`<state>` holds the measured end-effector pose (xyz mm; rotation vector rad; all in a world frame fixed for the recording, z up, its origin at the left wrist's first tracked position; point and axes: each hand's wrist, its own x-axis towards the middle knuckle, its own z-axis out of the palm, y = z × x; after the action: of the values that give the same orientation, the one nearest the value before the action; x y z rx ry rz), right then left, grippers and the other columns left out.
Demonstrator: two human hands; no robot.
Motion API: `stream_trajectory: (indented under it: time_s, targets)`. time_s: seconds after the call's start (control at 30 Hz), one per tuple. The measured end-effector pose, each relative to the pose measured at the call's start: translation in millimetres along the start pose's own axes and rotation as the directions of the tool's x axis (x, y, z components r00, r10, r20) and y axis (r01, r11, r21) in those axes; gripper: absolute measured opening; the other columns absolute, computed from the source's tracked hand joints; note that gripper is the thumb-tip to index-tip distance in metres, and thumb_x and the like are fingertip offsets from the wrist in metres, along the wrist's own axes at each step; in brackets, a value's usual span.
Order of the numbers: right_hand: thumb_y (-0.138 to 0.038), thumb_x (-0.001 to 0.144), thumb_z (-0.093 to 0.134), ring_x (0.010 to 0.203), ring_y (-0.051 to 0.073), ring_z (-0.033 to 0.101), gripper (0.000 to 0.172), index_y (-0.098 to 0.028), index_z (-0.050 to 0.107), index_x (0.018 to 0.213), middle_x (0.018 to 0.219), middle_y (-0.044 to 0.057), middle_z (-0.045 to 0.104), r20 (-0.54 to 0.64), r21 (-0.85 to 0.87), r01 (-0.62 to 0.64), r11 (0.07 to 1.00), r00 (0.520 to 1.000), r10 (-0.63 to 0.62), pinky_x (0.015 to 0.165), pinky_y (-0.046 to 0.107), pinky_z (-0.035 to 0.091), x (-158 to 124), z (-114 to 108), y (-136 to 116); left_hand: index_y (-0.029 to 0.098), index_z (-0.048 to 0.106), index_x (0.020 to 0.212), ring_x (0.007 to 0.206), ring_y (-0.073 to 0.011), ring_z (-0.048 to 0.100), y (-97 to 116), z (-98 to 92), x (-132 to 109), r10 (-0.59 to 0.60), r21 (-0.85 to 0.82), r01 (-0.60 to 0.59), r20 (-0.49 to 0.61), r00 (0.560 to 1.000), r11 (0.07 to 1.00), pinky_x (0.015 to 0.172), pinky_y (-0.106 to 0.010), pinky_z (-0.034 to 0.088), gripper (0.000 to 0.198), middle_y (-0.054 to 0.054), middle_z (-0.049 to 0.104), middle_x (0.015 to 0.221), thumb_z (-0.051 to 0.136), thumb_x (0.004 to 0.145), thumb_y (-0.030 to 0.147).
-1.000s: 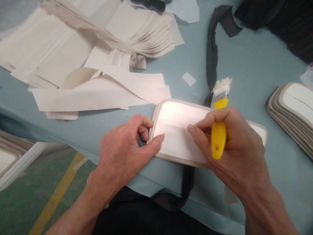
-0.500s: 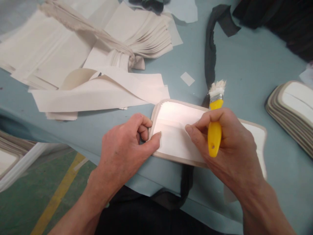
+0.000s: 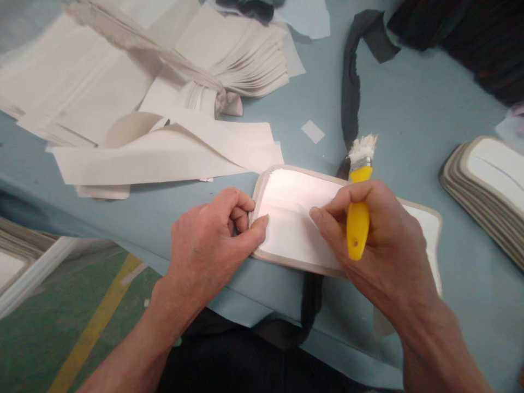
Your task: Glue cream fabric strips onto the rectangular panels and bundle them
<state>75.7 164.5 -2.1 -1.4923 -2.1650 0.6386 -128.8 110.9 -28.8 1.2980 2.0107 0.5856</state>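
A white panel with a beige rim [image 3: 298,229] lies across the table in front of me. My left hand [image 3: 216,234] pinches its left end, thumb on the white face and curled fingers at the edge. In my right hand [image 3: 380,245] is a paintbrush [image 3: 358,229] with a yellow handle, its pale, coated bristles pointing up and away from the panel. The right thumb and fingers reach over the panel's white face, and this hand hides part of the panel's right half.
Stacked cream sheets [image 3: 114,82] and loose pale strips [image 3: 172,158] cover the table's left. Similar rimmed panels [image 3: 483,180] are piled at right. A dark strip [image 3: 351,82] runs behind the panel; dark material [image 3: 458,43] lies at back right. A small white scrap [image 3: 313,131] lies near the middle.
Almost nothing differs. My left thumb has shifted slightly up along the panel's end, while the brush and right hand keep nearly the same place.
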Motion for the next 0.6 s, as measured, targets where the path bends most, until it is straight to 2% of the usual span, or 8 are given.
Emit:
stream_trajectory:
  time_s: [0.2,0.4,0.53,0.6]
  targets:
    - [-0.032,0.093,0.071,0.053,0.015,0.054,0.018,-0.027,0.053,0.089,0.071,-0.004,0.064,-0.049,-0.013,0.061,0.998,0.997,-0.062,0.050,0.028,0.041,-3,-2,0,0.025,0.066,0.081,0.060,-0.0122,0.052,-1,6.6,-5,0.026,0.034,-0.022,-0.113,0.993,0.999,0.062,-0.032,0.031,0.005,0.008,0.058,0.060,0.068,0.083,0.029]
    - [-0.031,0.094,0.071,0.051,0.014,0.053,0.017,-0.027,0.054,0.091,0.070,-0.005,0.063,-0.073,-0.039,0.076,0.996,0.994,-0.079,0.050,0.027,0.040,-7,-6,-3,0.024,0.068,0.082,0.059,-0.0117,0.053,-5,18.1,-9,0.107,0.057,-0.096,-0.247,0.963,0.994,0.061,-0.031,0.032,0.005,0.008,0.058,0.061,0.067,0.085,0.028]
    - [-0.030,0.091,0.071,0.052,0.015,0.054,0.016,-0.027,0.055,0.090,0.071,-0.005,0.065,-0.062,-0.091,0.058,0.994,0.996,-0.064,0.052,0.028,0.039,-7,-11,1,0.023,0.070,0.093,0.060,-0.0113,0.054,-9,22.4,-10,0.153,0.048,-0.145,-0.313,0.937,0.988,0.061,-0.030,0.035,0.008,0.008,0.058,0.063,0.069,0.085,0.025]
    - [-0.032,0.090,0.071,0.054,0.015,0.055,0.015,-0.027,0.057,0.090,0.073,-0.004,0.066,-0.048,-0.119,0.046,0.992,0.997,-0.052,0.053,0.028,0.039,-7,-14,4,0.023,0.070,0.099,0.060,-0.0106,0.053,-13,22.6,-11,0.228,0.026,-0.232,-0.317,0.921,0.972,0.061,-0.029,0.037,0.011,0.008,0.059,0.067,0.067,0.089,0.022]
